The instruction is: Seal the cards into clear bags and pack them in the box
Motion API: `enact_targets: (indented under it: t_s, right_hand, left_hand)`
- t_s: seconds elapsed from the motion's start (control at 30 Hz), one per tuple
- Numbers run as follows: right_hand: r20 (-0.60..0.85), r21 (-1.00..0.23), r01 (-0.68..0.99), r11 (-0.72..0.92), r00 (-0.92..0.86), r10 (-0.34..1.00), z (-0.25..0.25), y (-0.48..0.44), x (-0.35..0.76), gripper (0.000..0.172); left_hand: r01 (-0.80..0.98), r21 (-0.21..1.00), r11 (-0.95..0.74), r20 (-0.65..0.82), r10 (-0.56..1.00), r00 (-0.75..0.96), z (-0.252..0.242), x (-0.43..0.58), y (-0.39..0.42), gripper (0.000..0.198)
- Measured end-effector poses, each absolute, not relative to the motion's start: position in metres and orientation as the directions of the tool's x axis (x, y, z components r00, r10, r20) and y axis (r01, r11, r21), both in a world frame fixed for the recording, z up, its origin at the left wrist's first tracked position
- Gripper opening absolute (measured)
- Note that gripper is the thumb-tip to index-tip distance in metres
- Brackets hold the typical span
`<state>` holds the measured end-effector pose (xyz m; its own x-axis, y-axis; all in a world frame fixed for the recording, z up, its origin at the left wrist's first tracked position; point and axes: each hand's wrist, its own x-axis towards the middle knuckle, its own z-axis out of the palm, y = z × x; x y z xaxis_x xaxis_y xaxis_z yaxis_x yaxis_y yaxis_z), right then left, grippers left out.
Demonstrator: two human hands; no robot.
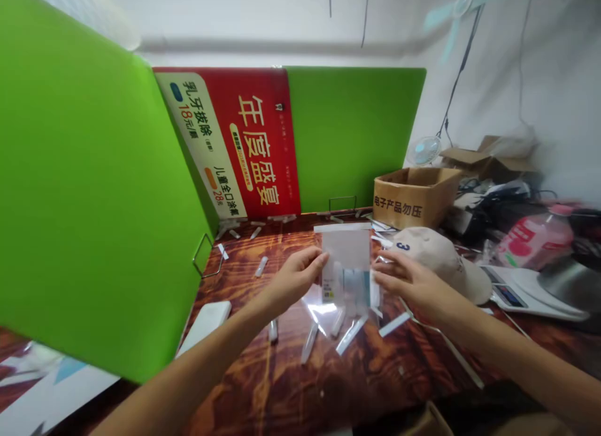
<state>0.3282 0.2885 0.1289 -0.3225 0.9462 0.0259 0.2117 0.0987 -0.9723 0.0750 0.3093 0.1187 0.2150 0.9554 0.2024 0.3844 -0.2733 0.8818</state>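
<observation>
A clear plastic bag [346, 248] with a white strip along its top edge is over the table in front of me. Inside its lower part is a flat packet [359, 289] with a teal panel and a small printed label. My left hand [303, 270] pinches the bag's left edge between thumb and fingers. At the right edge, my right hand [406, 278] has its fingers stretched out and slightly apart, close against the film; its thumb is hidden. Loose white strips [352, 334] and clear slim pieces [308, 343] lie below the bag.
Green boards [357, 135] and a red poster [263, 148] wall off the back and left. To the right are a cardboard box [404, 201], a cap [422, 260], a digital scale [530, 292] and a pink bottle [535, 238]. A white block [206, 323] lies at left.
</observation>
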Motion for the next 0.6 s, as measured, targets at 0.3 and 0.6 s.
enact_targets:
  t_s: [0.3, 0.6]
  right_hand:
    - [0.531, -0.672, 0.284, 0.684, -0.458, 0.712, 0.106, 0.182, 0.260, 0.042]
    - [0.652, 0.121, 0.314, 0.942, -0.740, 0.163, 0.165, 0.128, 0.284, 0.034]
  left_hand:
    - [-0.040, 0.986, -0.163, 0.167, 0.977, 0.132, 0.099, 0.107, 0.157, 0.065]
    - [0.569, 0.476, -0.670, 0.707, 0.677, 0.206, 0.075, 0.071, 0.118, 0.052]
